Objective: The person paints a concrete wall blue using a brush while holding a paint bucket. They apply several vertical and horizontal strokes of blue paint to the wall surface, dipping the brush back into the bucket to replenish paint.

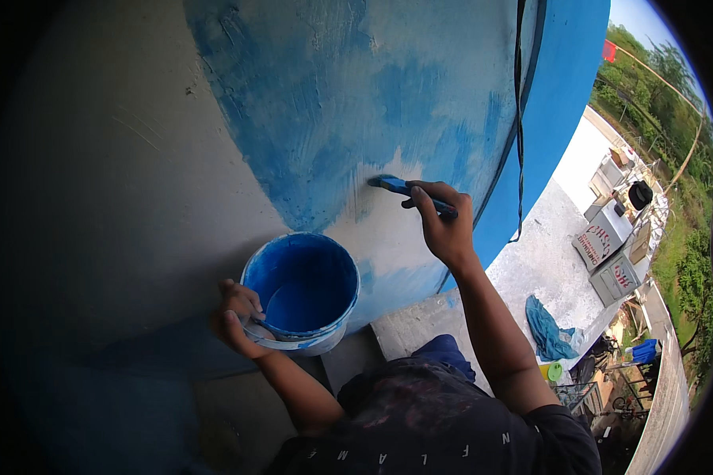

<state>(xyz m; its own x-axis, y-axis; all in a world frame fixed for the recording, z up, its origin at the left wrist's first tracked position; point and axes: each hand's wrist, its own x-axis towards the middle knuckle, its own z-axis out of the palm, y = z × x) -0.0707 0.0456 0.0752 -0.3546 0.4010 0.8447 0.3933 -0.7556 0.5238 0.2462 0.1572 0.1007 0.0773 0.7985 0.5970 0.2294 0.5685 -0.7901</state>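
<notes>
My right hand (445, 223) is closed around the handle of a paintbrush (392, 184), its blue-stained bristles against or very close to the wall. That wall (420, 87) carries uneven streaky blue paint, with a pale unpainted patch just around and below the brush. At the lower left, my left hand (242, 317) grips the rim and handle of a white paint bucket (317, 346), holding it up tilted toward me. Inside the bucket is blue paint (301, 305), and its inner walls are coated blue.
A dark cable (520, 142) hangs down the wall near a solid blue edge (566, 95). Beyond lie a teal cloth (548, 328) on the pale floor, grey boxes (602, 237) with red markings, and a yellow-green container (554, 371). A grey ledge (408, 324) is below the wall.
</notes>
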